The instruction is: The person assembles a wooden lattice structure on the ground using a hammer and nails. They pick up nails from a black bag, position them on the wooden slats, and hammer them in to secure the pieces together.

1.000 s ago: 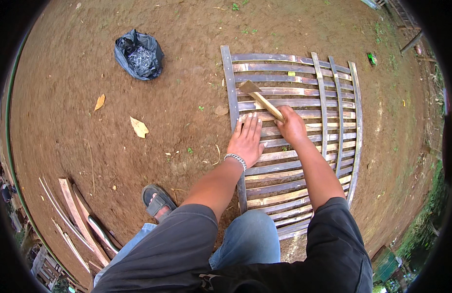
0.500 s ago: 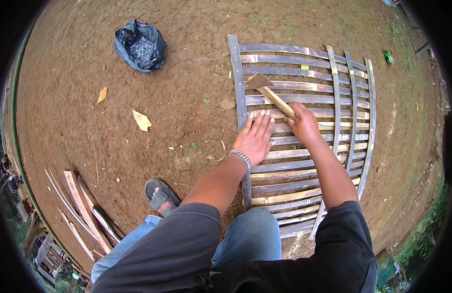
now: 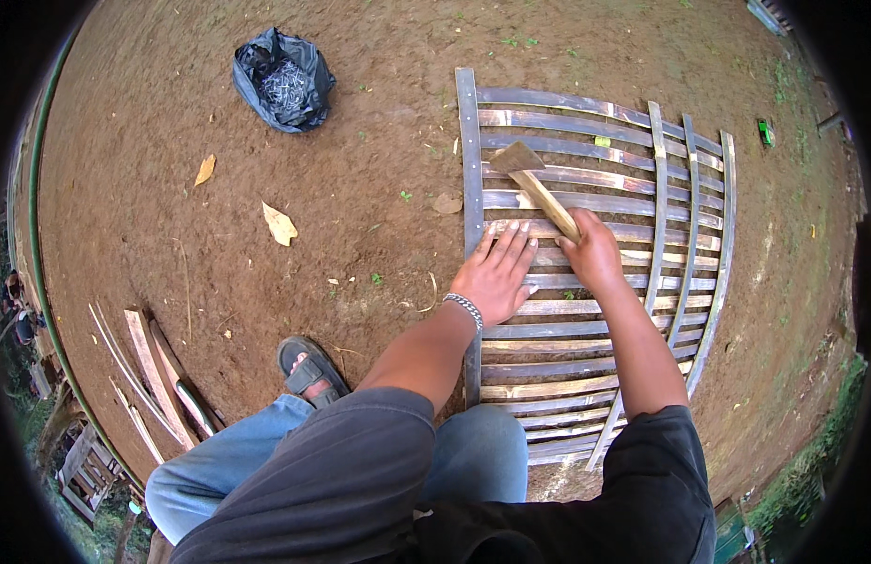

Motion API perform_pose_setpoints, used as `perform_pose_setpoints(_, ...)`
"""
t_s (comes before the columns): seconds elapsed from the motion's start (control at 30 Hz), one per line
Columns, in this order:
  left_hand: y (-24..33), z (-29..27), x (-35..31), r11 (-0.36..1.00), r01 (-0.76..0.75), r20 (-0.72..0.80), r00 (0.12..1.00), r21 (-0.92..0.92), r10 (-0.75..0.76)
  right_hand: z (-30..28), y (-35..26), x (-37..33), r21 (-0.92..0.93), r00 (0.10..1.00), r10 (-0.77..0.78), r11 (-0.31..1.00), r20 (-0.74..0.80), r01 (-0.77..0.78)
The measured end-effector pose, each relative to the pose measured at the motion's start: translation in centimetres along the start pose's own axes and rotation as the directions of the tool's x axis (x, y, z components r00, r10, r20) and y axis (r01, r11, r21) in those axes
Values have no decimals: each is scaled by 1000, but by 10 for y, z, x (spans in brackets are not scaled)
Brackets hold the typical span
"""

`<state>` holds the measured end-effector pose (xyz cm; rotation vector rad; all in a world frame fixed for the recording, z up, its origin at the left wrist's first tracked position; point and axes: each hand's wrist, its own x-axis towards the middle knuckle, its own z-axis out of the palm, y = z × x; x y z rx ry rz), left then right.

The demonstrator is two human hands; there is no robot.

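Note:
A panel of split bamboo slats (image 3: pixel 546 347) lies on the ground in front of me, its slats crossed by upright strips. My left hand (image 3: pixel 493 278) rests palm down on the slats beside the left end strip (image 3: pixel 471 160), fingers stretched out and a chain bracelet at the wrist. Just right of it, my right hand (image 3: pixel 593 252) is wrapped round the wooden handle of a hatchet (image 3: pixel 548 201). The hatchet's broad metal head points up and left, over the slats near the left strip. Whether the head touches them, I cannot tell.
A black plastic bag (image 3: pixel 315 70) of nails (image 3: pixel 284 86) stands open at the far left. Bamboo strips and wood pieces (image 3: pixel 154 371) lie at the lower left, near my sandalled foot (image 3: pixel 311 372). Dry leaves (image 3: pixel 279 224) dot the dirt. A small green object (image 3: pixel 765 132) lies far right.
The whole view has shifted slightly, so the panel and bag sit a little further right. My hands hold nearly the same places, and the hatchet stays in my right hand.

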<state>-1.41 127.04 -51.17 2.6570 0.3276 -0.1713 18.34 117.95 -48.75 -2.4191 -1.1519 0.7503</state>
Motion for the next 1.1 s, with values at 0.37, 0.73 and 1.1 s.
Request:
perform_pose_setpoints(0.37,2,7,-2,997,-13,-35,999,77,16,2,1,-4,-22,999,-33,999,-34,32)
perform_pose_setpoints(0.73,0,6,0,1000,-7,-40,999,20,8,-1,-1,-3,-3,999,-25,1000,-41,25)
perform_pose_setpoints(1.1,-5,7,-5,997,21,22,1000,-76,-19,-3,-21,-59,24,987,-137,990,86,135)
